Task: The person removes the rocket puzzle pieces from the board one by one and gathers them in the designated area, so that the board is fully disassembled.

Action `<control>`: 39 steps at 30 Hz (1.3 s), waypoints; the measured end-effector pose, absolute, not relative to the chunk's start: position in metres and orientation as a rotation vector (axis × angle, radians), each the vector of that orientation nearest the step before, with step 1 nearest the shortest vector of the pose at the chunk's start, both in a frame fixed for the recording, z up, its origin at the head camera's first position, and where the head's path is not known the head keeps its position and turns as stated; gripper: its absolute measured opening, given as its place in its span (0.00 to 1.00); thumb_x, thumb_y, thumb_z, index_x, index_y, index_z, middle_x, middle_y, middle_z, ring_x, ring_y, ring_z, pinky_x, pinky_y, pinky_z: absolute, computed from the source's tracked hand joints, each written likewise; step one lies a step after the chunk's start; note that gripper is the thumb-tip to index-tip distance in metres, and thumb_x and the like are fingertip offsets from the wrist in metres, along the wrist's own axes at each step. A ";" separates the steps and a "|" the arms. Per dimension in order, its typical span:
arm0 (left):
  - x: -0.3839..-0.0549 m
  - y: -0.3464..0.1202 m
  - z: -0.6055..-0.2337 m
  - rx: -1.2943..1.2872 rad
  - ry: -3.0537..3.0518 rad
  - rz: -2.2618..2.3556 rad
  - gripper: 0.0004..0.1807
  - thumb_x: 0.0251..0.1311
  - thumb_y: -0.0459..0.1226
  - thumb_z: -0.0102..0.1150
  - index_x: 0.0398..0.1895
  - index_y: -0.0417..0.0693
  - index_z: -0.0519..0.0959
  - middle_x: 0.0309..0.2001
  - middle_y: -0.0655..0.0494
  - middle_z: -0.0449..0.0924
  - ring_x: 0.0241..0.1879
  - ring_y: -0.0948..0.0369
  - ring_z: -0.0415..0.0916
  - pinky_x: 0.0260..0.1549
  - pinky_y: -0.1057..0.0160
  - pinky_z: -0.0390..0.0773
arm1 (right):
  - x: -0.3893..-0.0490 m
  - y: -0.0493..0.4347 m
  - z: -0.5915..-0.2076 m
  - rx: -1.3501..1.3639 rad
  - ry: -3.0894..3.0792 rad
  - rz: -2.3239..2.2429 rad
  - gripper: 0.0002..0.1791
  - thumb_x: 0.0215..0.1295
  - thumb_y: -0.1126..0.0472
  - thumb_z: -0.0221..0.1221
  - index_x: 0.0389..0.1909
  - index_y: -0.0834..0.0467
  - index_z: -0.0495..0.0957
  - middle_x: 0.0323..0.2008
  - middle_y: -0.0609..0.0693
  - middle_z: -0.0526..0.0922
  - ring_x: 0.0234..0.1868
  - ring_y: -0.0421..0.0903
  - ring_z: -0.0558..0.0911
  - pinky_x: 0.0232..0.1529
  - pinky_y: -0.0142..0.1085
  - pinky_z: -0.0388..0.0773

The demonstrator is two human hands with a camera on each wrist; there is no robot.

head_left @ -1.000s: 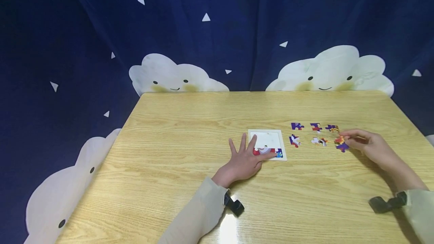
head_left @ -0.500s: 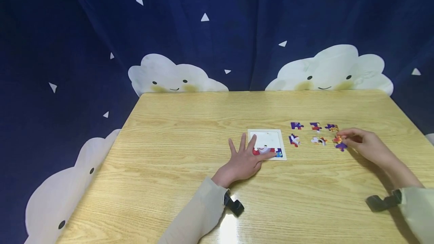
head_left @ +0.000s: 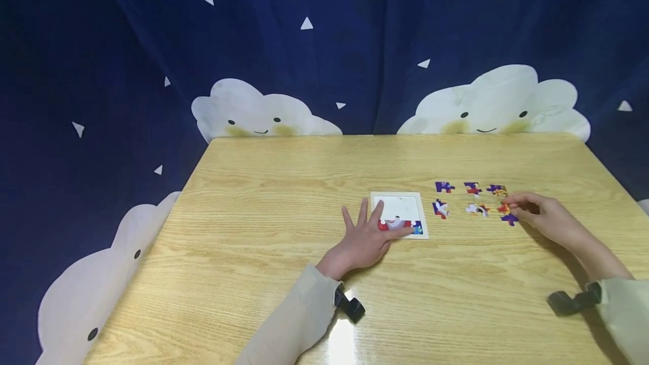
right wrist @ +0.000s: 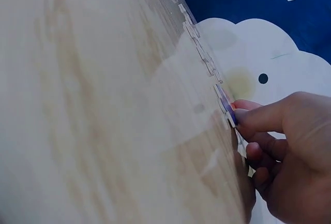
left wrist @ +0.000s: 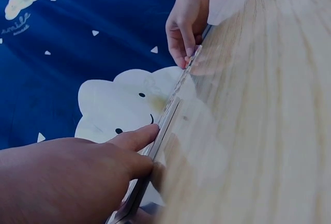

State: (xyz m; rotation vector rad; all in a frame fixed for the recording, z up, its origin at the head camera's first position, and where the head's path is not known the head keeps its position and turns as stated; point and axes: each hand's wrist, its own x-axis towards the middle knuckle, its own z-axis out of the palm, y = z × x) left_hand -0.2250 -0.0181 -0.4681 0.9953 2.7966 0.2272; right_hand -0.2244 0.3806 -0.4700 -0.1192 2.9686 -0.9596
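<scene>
My left hand [head_left: 361,243] lies with fingers spread across the lower left of a small white-framed puzzle tray [head_left: 423,216], its thumb along the bottom row. Red, white and blue pieces [head_left: 395,224] fill that row; the upper part shows bare white. Over to the right, my right hand [head_left: 550,216] pinches an orange and purple jigsaw piece [head_left: 509,218] between thumb and fingertips, close to the tabletop. In the right wrist view the thumb presses the edge of this piece [right wrist: 225,107], and the other fingers curl below.
Several loose jigsaw pieces lie in two rows between the hands, among them a purple one [head_left: 444,187], a white-bird one [head_left: 440,209] and a white and orange one [head_left: 477,210]. The wooden table [head_left: 284,185] ends at a dark blue curtain [head_left: 355,44] with clouds.
My right hand has shifted slightly left, and the orange and purple jigsaw piece has moved a little with it toward the neighbouring pieces. My left hand has stayed on the tray.
</scene>
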 end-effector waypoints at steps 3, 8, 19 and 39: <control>-0.225 -0.018 -0.468 0.997 2.801 0.231 0.26 0.77 0.46 0.34 0.70 0.91 0.55 0.79 0.40 0.41 0.76 0.33 0.31 0.61 0.20 0.42 | -0.225 0.380 -0.470 -0.160 2.982 -0.957 0.17 0.73 0.64 0.52 0.57 0.67 0.75 0.53 0.69 0.76 0.37 0.16 0.63 0.32 0.20 0.68; -0.225 -0.018 -0.468 0.991 2.804 0.238 0.27 0.77 0.45 0.36 0.70 0.90 0.55 0.79 0.40 0.41 0.77 0.33 0.31 0.62 0.20 0.41 | -0.224 0.379 -0.471 -0.191 3.020 -0.958 0.15 0.72 0.66 0.54 0.55 0.67 0.76 0.49 0.64 0.75 0.36 0.21 0.62 0.32 0.21 0.65; -0.223 -0.018 -0.473 1.008 2.863 0.276 0.26 0.76 0.43 0.38 0.69 0.87 0.60 0.78 0.40 0.45 0.76 0.32 0.35 0.61 0.19 0.42 | -0.223 0.343 -0.465 -0.272 3.130 -1.156 0.09 0.69 0.60 0.58 0.45 0.60 0.80 0.35 0.45 0.69 0.30 0.33 0.65 0.26 0.28 0.65; -0.212 -0.033 -0.481 1.030 2.980 0.555 0.23 0.74 0.50 0.44 0.70 0.76 0.65 0.77 0.36 0.48 0.76 0.35 0.44 0.69 0.28 0.46 | -0.238 0.262 -0.464 -0.688 2.961 -1.252 0.04 0.65 0.66 0.61 0.37 0.55 0.81 0.32 0.45 0.73 0.28 0.36 0.66 0.27 0.29 0.66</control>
